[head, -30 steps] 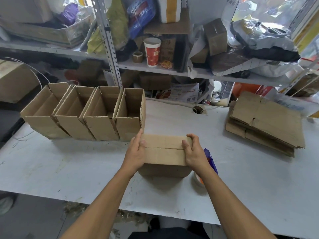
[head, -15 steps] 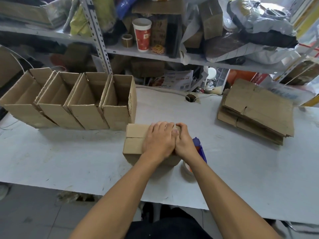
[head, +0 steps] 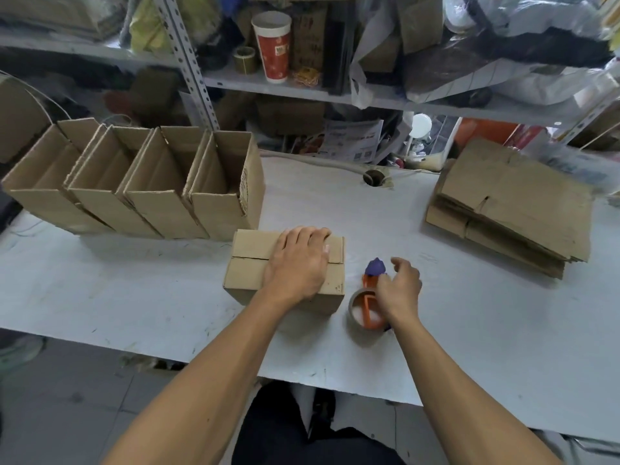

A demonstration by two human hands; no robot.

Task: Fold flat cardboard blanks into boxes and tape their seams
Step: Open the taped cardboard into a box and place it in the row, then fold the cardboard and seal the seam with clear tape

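Observation:
A small cardboard box (head: 250, 263) lies on the white table (head: 469, 313) with its two flaps folded shut and the seam facing up. My left hand (head: 300, 261) presses flat on the flaps, fingers straight. Just right of the box lies a tape dispenser (head: 367, 303) with an orange frame, a purple tip and a brown tape roll. My right hand (head: 399, 286) hovers over the dispenser with fingers loosely curled, holding nothing.
Several folded open boxes (head: 134, 182) stand in a row at the back left. A stack of flat cardboard blanks (head: 513, 203) lies at the right. Cluttered metal shelves (head: 302, 85) rise behind the table. A cable hole (head: 372, 177) sits near the table's back edge.
My right hand has left the box top and moved right, over the tape dispenser. My left hand stays pressed on the closed flaps. The camera has tilted down and closer.

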